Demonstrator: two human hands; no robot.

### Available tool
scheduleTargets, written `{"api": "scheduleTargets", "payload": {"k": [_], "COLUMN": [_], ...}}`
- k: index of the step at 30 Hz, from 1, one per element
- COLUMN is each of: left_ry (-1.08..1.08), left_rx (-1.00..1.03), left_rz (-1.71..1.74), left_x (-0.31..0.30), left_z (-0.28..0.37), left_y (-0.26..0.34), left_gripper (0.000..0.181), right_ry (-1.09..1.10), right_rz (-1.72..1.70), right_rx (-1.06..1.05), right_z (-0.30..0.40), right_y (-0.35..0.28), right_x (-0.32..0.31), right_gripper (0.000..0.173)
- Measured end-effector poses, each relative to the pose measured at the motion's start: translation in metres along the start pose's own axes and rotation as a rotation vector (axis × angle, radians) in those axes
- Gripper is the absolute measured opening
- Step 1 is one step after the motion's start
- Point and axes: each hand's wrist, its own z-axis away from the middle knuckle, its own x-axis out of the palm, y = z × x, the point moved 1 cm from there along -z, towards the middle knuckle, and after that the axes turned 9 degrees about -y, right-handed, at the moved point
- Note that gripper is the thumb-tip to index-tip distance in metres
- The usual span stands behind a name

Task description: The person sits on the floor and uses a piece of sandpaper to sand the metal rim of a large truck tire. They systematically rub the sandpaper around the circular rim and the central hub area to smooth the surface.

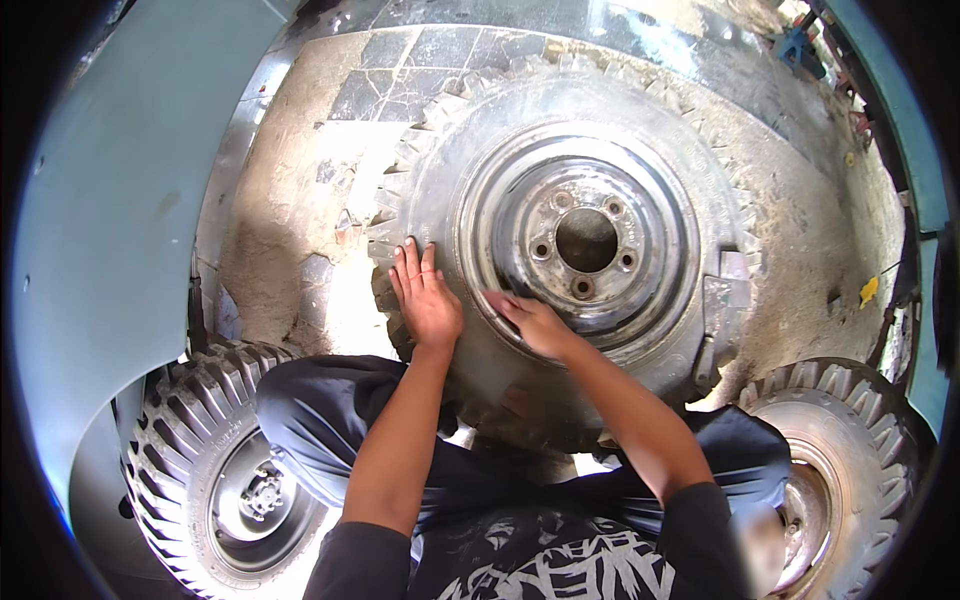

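A large tire with deep tread (435, 172) lies flat before me, fitted on a worn steel wheel rim (585, 180) with a round centre hole and several bolt holes. My left hand (429, 304) rests flat on the left sidewall, fingers spread, holding nothing. Between the fingers of my right hand (536, 324) is a reddish piece of sandpaper (495, 301), pressed at the lower left edge of the rim. On the right sidewall lie a scraper-like tool with a wide blade and a dark handle (705, 360) and a small pale block (733, 265).
A mounted wheel (180, 465) stands at lower left under a grey-blue vehicle body panel (135, 187). Another treaded wheel (847, 435) is at lower right. A yellow scrap (868, 292) lies on the dusty floor, and a blue stand (796, 49) is at upper right.
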Motion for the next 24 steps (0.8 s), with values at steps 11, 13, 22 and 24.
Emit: {"api": "scheduleTargets", "payload": {"k": [11,13,22,24], "left_ry": [-0.366,-0.526,-0.948,-0.924], "left_rx": [-0.399,-0.127,0.075,0.136], "left_rz": [0.896,1.195,1.548,1.484], "left_x": [-0.040,-0.076,-0.177,-0.172], "left_z": [-0.042,-0.036,0.029,0.030], "left_y": [0.041,0.073,0.135,0.138], "left_gripper": [0.035,0.032,0.038,0.033], "right_ry": [0.334,0.326,0.259,0.302], "right_rz": [-0.983,-1.088,-1.122,-1.080], "right_rx": [-0.183,-0.245,-0.277,-0.249], "right_z": [0.178,0.202,0.219,0.220], "right_y": [-0.122,-0.127,-0.123,-0.118], "right_x": [-0.070,-0.062,-0.032,-0.035], "right_gripper": [0.046,0.053,0.057,0.056]}}
